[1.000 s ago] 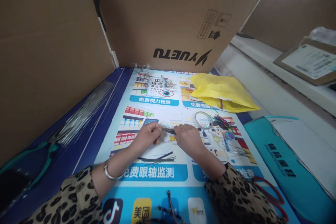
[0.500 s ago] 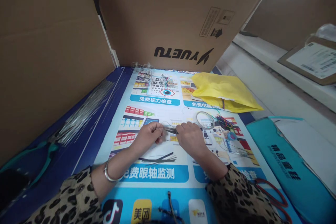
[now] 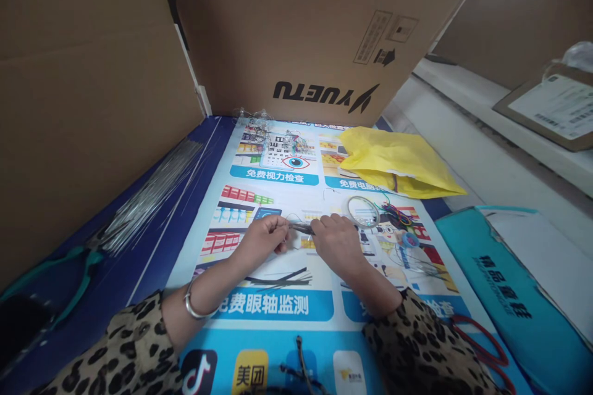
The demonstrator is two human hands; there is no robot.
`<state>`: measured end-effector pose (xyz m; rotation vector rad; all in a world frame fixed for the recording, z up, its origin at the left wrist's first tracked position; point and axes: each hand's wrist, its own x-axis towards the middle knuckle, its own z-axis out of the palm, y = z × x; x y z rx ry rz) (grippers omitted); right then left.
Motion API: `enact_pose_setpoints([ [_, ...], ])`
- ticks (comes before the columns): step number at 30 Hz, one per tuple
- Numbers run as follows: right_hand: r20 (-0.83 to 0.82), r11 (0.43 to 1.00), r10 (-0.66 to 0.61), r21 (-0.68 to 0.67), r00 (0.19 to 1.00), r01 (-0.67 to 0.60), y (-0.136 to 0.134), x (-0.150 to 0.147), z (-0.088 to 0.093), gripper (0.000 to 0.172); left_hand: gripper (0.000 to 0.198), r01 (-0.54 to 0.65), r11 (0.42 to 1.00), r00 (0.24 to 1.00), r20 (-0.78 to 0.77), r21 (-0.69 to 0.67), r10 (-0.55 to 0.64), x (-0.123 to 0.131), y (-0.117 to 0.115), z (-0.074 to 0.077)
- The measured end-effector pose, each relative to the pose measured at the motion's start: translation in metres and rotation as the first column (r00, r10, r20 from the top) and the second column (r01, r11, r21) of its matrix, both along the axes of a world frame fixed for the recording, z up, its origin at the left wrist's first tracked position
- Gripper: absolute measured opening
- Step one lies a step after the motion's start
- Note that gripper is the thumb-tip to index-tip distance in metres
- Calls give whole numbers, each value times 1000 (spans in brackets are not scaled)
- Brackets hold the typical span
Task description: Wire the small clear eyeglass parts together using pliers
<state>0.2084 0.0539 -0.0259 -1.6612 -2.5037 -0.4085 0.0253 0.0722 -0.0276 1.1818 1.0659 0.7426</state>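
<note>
My left hand (image 3: 269, 234), a silver bangle on its wrist, is closed in a pinch on a thin wire (image 3: 295, 220) near the middle of the printed sheet. Opposite it, my right hand (image 3: 338, 241) is wrapped round a pair of pliers. The slim dark jaws of the pliers (image 3: 303, 229) point left and meet the wire close to my left fingertips. The handles are hidden in my palm. Below the hands lie several short dark strips (image 3: 285, 279). A clear round ring (image 3: 363, 212) of wire or tape rests just beyond my right hand.
Teal-handled cutters (image 3: 86, 259) and a bundle of straight wires (image 3: 152, 188) lie at the left. Cardboard walls (image 3: 296, 31) enclose the back and left. A yellow bag (image 3: 398, 160), coloured cords (image 3: 398, 213), a teal box (image 3: 504, 284) and red-handled loops (image 3: 482, 339) are on the right.
Both hands keep nearly the same place and grip. The whole view has shifted very slightly.
</note>
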Motion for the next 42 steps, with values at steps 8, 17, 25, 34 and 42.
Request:
enact_pose_setpoints([
  [8, 28, 998, -34, -59, 999, 36, 0, -3, -1, 9, 14, -3, 1000, 1000, -19, 4, 3, 0, 0, 0],
  [17, 52, 988, -65, -134, 997, 72, 0, -5, 0, 12, 14, -14, 1000, 1000, -2, 3, 14, 0, 0, -1],
  [25, 38, 992, -36, -122, 999, 40, 1, -3, 4, 10, 13, -43, 999, 999, -1, 15, 43, 1, 1, -3],
  [34, -48, 999, 6, 48, 999, -3, 8, 16, 2, 9, 16, -156, 988, 982, 104, -21, 157, -3, 3, 0],
  [42, -95, 999, -32, 15, 995, 33, 12, 19, -2, 10, 18, -166, 985, 979, 117, -38, 170, -3, 2, 0],
])
